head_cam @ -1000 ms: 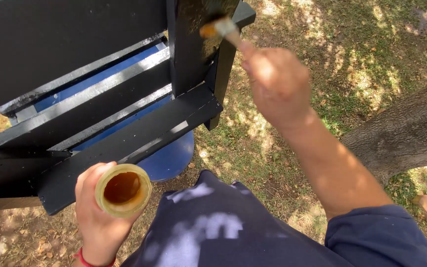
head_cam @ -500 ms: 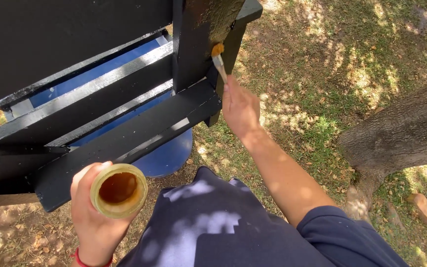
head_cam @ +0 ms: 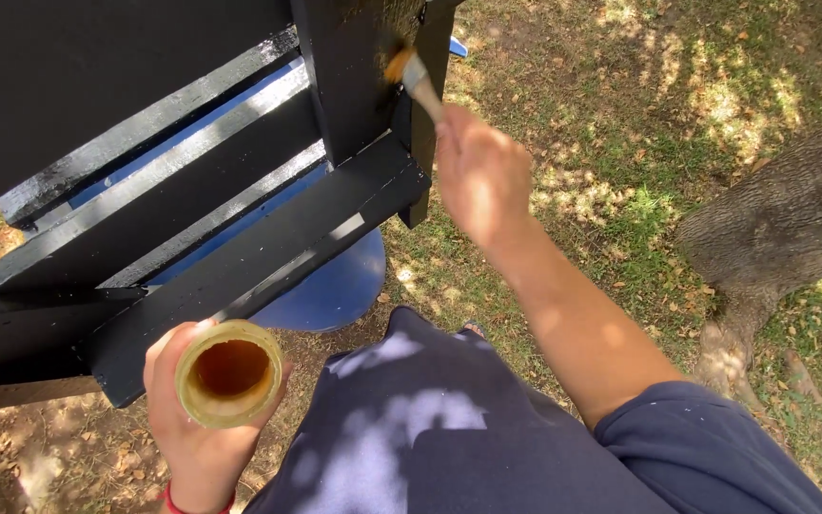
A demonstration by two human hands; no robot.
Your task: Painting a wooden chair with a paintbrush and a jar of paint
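Right hand (head_cam: pixel 480 171) up at the top of the frame, fingers wrapped tight round the handle of a small paintbrush (head_cam: pixel 418 79), and the bristle end is pressed against the black upright board (head_cam: pixel 349 76) of the wooden frame. The bristles carry an amber-coloured load and sit right at the board's edge, where the surface looks patchy and duller than the rest.

Down at the lower left, the left hand (head_cam: pixel 197 419) grips a round open jar (head_cam: pixel 230 373) from below, mouth up, with brown liquid showing inside. It's level, held close to the body and just beside the lowest black slat (head_cam: pixel 268 266).

Moving outward: the slats run diagonally, glossy and wet-looking in the light. Behind them a blue round shape (head_cam: pixel 335 290) peeks through the gaps, possibly a drum or a tub, hard to say. The person's dark blue shirt (head_cam: pixel 430 428) fills the bottom, speckled with pale marks. Off to the right, a tree trunk (head_cam: pixel 782 228) rises out of grass and dry leaves in dappled sun.

For a clean job on this edge, my read is: keep the brush angled so the bristles fan along the board's length, use light pressure, and draw long strokes rather than dabs. That corner invites drips, so a lean brush load looks wise. Keeping the jar level matters too, since it sits directly above the shirt.
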